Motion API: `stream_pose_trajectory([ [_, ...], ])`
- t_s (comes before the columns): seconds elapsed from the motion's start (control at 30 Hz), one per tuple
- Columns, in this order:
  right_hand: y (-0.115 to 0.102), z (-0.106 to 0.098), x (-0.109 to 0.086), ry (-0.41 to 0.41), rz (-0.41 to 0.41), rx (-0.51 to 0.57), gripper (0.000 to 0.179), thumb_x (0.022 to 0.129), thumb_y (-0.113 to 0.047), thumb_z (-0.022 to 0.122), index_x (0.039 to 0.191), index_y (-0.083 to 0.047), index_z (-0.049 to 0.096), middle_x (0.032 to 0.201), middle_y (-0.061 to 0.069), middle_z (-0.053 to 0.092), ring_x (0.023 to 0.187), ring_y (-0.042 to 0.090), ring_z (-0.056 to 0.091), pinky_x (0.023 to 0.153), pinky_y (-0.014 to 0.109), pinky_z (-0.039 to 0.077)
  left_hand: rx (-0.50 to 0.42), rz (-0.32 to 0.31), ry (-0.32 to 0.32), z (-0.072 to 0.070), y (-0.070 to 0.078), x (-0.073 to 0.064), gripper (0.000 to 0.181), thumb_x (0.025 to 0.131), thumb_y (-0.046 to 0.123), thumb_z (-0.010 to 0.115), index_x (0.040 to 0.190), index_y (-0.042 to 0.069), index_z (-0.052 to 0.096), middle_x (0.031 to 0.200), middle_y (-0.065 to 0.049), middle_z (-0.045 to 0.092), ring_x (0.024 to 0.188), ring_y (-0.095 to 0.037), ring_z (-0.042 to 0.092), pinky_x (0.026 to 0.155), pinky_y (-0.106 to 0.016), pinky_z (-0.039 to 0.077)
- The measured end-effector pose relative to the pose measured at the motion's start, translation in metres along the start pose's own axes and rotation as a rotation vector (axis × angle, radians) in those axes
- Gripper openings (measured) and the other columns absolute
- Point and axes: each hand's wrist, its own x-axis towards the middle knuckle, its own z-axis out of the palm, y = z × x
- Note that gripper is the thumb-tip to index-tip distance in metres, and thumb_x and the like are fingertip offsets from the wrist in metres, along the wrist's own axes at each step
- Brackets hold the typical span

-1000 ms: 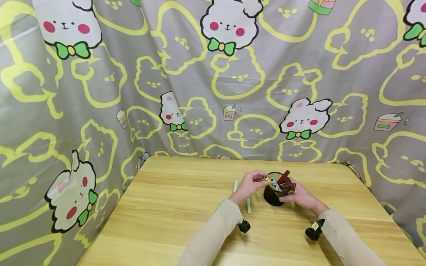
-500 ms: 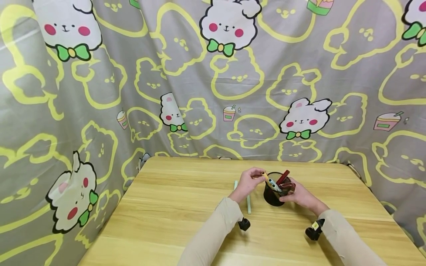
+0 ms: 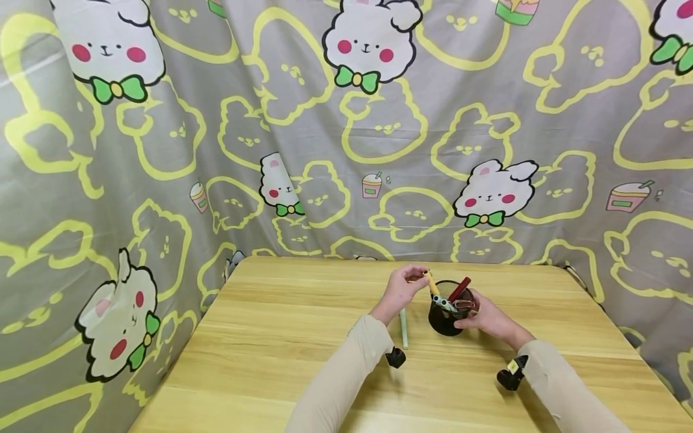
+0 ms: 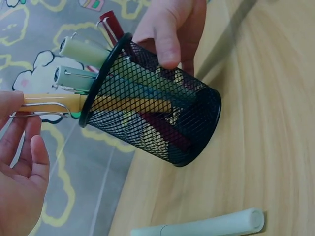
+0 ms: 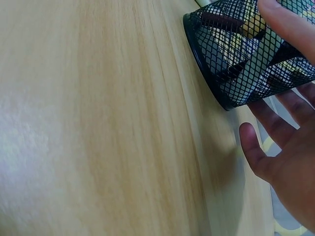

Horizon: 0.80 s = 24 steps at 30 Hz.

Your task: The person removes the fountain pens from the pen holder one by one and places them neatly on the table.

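A black mesh pen holder (image 4: 162, 103) stands on the table, holding several clip pens. My right hand (image 3: 489, 316) grips it from the right, thumb on the near side of the mesh. With thumb and fingertips, my left hand (image 3: 403, 288) pinches the top of a yellow pen (image 4: 51, 103), whose lower part is still inside the holder. Two pale green pens (image 4: 83, 51) and a dark red pen (image 3: 460, 290) lean in the holder beside it. On the table left of the holder lies a light green pen (image 4: 211, 225), partly behind the left forearm in the head view.
The wooden table (image 3: 260, 349) reaches back to a grey curtain (image 3: 319, 138) printed with cartoon animals, which also hangs at both sides. Black wrist cameras (image 3: 396, 358) hang below both sleeves.
My left hand has drawn the yellow pen upward and slightly left, so more of it stands above the rim. The right hand and the pen holder have stayed in place.
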Motion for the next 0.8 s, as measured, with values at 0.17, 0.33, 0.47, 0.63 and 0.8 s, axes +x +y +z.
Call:
stream_pose_trajectory([
  [0.17, 0.000, -0.001, -0.001, -0.020, -0.012, 0.032, 0.068, 0.073, -0.008, 0.081, 0.127, 0.003, 0.041, 0.118, 0.020, 0.057, 0.106, 0.021, 0.056, 0.089, 0.042, 0.042, 0.006, 0.010, -0.005, -0.005, 0.004, 0.001, 0.023, 0.086, 0.007, 0.068, 0.108, 0.000, 0.066, 0.095, -0.005, 0.067, 0.084, -0.007, 0.059, 0.074, -0.023, 0.050],
  [0.33, -0.001, -0.001, -0.002, -0.018, -0.004, -0.002, 0.070, 0.074, -0.011, 0.081, 0.130, 0.002, 0.040, 0.121, 0.021, 0.055, 0.106, 0.023, 0.054, 0.087, 0.044, 0.044, -0.003, 0.038, 0.008, -0.012, 0.008, 0.003, 0.026, 0.087, 0.005, 0.068, 0.110, -0.004, 0.063, 0.096, -0.007, 0.066, 0.085, -0.010, 0.059, 0.076, -0.024, 0.050],
  [0.47, -0.001, 0.000, -0.002, -0.013, 0.000, 0.004, 0.070, 0.073, -0.012, 0.082, 0.130, -0.001, 0.042, 0.120, 0.019, 0.057, 0.107, 0.022, 0.055, 0.089, 0.044, 0.043, -0.012, 0.052, 0.031, -0.021, 0.014, 0.006, 0.024, 0.088, 0.005, 0.067, 0.111, -0.002, 0.063, 0.097, -0.006, 0.065, 0.086, -0.010, 0.059, 0.076, -0.023, 0.050],
  [0.63, -0.001, 0.000, -0.002, -0.020, -0.020, 0.013, 0.070, 0.073, -0.011, 0.081, 0.129, 0.001, 0.041, 0.119, 0.020, 0.057, 0.106, 0.021, 0.055, 0.088, 0.044, 0.043, -0.061, 0.055, 0.085, -0.035, 0.023, 0.009, 0.023, 0.087, 0.002, 0.066, 0.110, -0.002, 0.064, 0.096, -0.008, 0.066, 0.083, -0.008, 0.058, 0.075, -0.025, 0.051],
  [0.8, -0.002, -0.001, -0.004, -0.015, -0.011, 0.010, 0.071, 0.074, -0.011, 0.081, 0.131, 0.001, 0.041, 0.121, 0.020, 0.056, 0.107, 0.020, 0.054, 0.092, 0.051, 0.041, -0.146, 0.038, 0.140, -0.051, 0.046, 0.003, 0.026, 0.087, -0.002, 0.063, 0.112, -0.009, 0.061, 0.095, -0.009, 0.066, 0.078, -0.007, 0.057, 0.072, -0.026, 0.049],
])
